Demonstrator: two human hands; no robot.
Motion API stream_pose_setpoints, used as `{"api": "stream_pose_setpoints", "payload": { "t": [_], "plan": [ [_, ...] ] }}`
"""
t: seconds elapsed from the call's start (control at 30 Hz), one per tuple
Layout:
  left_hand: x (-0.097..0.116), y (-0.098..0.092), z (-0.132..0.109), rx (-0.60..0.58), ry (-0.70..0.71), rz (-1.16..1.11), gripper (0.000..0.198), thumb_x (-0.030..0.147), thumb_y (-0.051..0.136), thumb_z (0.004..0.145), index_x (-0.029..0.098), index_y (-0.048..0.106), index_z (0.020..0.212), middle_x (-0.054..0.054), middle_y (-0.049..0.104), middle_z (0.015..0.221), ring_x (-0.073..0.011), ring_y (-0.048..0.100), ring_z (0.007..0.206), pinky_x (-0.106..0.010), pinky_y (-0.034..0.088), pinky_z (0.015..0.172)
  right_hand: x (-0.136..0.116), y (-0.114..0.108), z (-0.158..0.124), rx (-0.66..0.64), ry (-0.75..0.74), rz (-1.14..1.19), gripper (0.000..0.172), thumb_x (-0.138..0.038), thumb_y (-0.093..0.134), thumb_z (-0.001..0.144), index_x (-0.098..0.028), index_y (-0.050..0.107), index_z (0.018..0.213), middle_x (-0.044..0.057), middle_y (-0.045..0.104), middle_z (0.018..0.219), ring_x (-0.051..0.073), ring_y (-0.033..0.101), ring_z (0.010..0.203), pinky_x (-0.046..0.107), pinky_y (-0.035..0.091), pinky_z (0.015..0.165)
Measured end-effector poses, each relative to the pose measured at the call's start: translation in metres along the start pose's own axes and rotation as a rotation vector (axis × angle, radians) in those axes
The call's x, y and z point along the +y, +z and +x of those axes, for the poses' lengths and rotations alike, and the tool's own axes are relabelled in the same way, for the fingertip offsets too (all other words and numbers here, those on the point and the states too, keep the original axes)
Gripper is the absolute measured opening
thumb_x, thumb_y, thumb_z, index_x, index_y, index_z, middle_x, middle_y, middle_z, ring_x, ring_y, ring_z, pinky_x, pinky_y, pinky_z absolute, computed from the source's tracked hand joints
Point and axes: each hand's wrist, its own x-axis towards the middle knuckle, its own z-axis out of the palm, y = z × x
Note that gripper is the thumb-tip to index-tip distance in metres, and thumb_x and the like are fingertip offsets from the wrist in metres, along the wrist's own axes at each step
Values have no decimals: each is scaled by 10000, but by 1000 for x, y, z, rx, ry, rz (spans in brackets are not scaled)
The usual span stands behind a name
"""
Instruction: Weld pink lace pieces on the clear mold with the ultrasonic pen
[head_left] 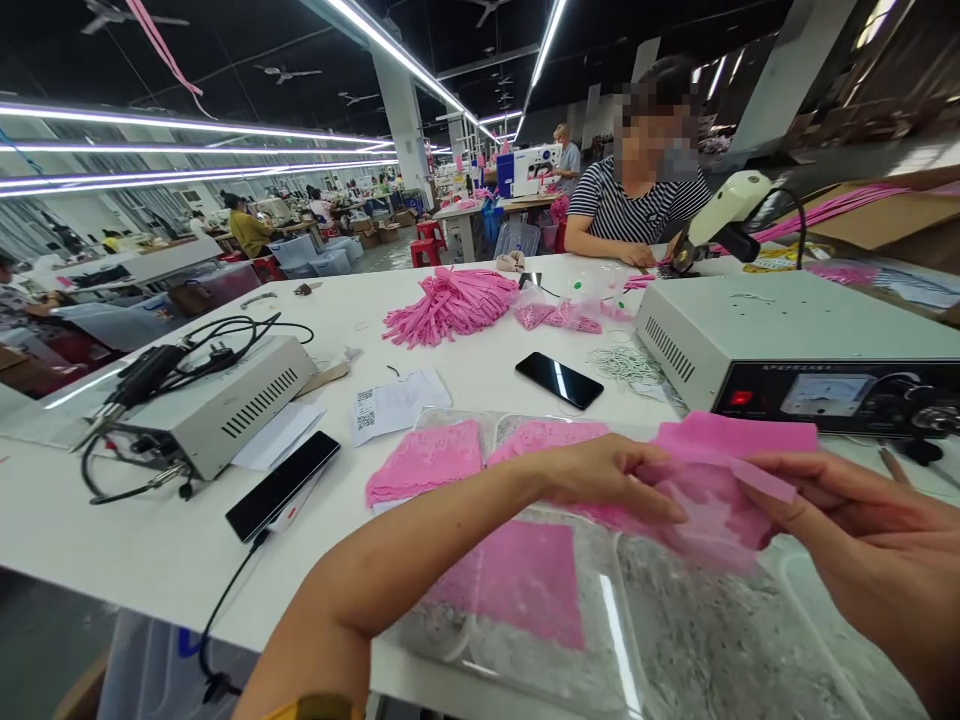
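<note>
Pink cloth (712,490) is pinched tight in the left hand (600,475) grip and right hand (847,520) grip, over the desk (150,540), near a phone (559,380).

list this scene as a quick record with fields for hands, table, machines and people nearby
left hand: pinching thin pink fabric piece
right hand: holding the same piece's other side
table: white tabletop; black smartphone, pile of pink straps, clear plastic bags of pink lace
machines: white metal box with dial, grey metal box with black cables
nearby: person in striped shirt across the table
</note>
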Motion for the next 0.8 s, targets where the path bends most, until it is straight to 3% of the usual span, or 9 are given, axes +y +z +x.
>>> {"api": "stream_pose_setpoints", "payload": {
  "t": [0.03,0.1,0.23,0.37,0.57,0.7,0.8],
  "plan": [
    [-3,2,-9,-27,-81,-70,202,111,661,788,151,612,979,16,634,798,-116,655,739,-307,522,810,-4,1,-5,-62,99,83,286,-479,708,681,-230,720,821,-8,644,523,162,584,425,244,513,425],
    [-12,6,-22,80,-231,-78,237,108,684,759,159,617,980,30,629,733,-95,626,584,-288,535,689,-7,4,-15,-181,255,194,300,-484,716,662,-204,698,770,-10,613,478,150,555,404,238,503,423],
    [-32,12,-27,203,-265,-2,128,90,685,716,142,615,810,68,551,622,-64,531,502,-229,472,598,4,10,-32,-266,366,248,339,-516,656,717,-178,656,692,-4,586,475,135,514,404,239,464,407],
    [-40,16,-21,257,-253,28,98,88,684,694,145,616,737,70,535,596,-85,533,563,-223,438,621,15,7,-34,-263,336,221,319,-505,624,759,-190,644,713,-5,587,492,138,513,449,241,452,447],
    [-40,23,-10,263,-246,42,31,133,645,763,137,614,759,29,606,663,-108,606,608,-250,491,681,15,4,-13,-214,222,185,249,-458,658,714,-212,690,702,-5,621,541,149,563,510,228,498,497],
    [-38,28,-5,299,-210,174,18,143,654,776,135,639,779,25,607,684,-109,602,648,-218,489,663,14,9,0,-228,165,203,255,-460,660,705,-213,714,740,-1,639,576,158,579,534,229,505,504],
    [-27,22,-18,392,-171,358,42,157,643,789,147,661,826,10,617,743,-129,600,708,-224,488,676,14,6,9,-208,180,198,263,-462,679,692,-203,714,711,12,657,588,167,594,546,237,516,528]
  ]
}}
